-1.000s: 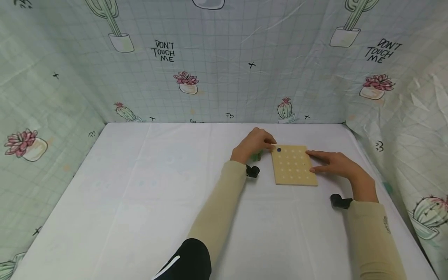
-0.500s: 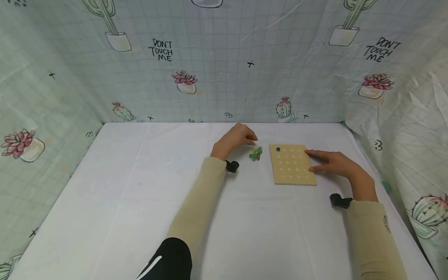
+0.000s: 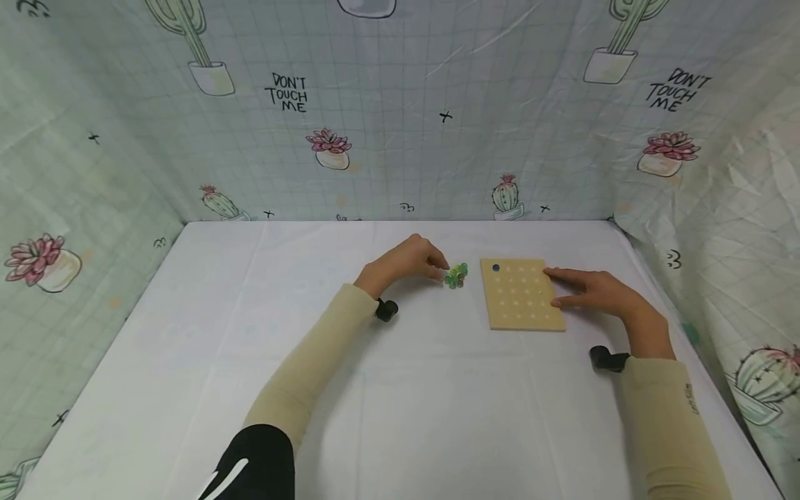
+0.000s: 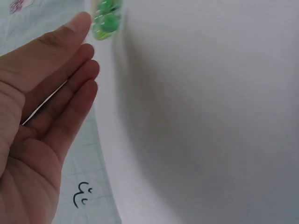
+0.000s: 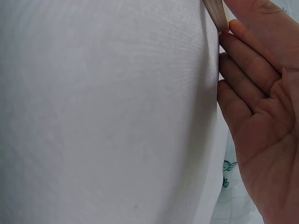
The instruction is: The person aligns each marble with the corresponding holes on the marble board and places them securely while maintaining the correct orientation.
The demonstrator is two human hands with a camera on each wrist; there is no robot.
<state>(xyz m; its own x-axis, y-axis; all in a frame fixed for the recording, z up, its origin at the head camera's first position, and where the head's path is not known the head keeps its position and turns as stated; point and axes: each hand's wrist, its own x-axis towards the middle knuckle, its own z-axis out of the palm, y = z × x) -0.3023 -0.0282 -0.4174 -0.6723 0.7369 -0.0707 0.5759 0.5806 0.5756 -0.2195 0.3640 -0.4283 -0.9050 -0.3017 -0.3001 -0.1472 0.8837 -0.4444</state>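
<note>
A square wooden board (image 3: 523,309) with rows of small round hollows lies on the white table. One dark blue marble (image 3: 496,267) sits in its far left corner hollow. Left of the board is a small cluster of mostly green glass marbles (image 3: 455,276), also visible as green marbles (image 4: 108,22) in the left wrist view. My left hand (image 3: 405,264) is just left of the cluster, fingers slightly bent, thumb near the marbles; nothing shows in its grasp. With extended thumb and fingers, my right hand (image 3: 600,295) touches the board's right edge.
The white tabletop (image 3: 206,333) stretches to the left and front. Behind it and at both sides hang cloth curtains (image 3: 400,153) printed with cacti. A dark wrist camera (image 3: 607,359) juts from the right wrist near the table.
My left hand has left the board's far left corner, moved left past the marbles, then come down beside them. My right hand and the board stay put.
</note>
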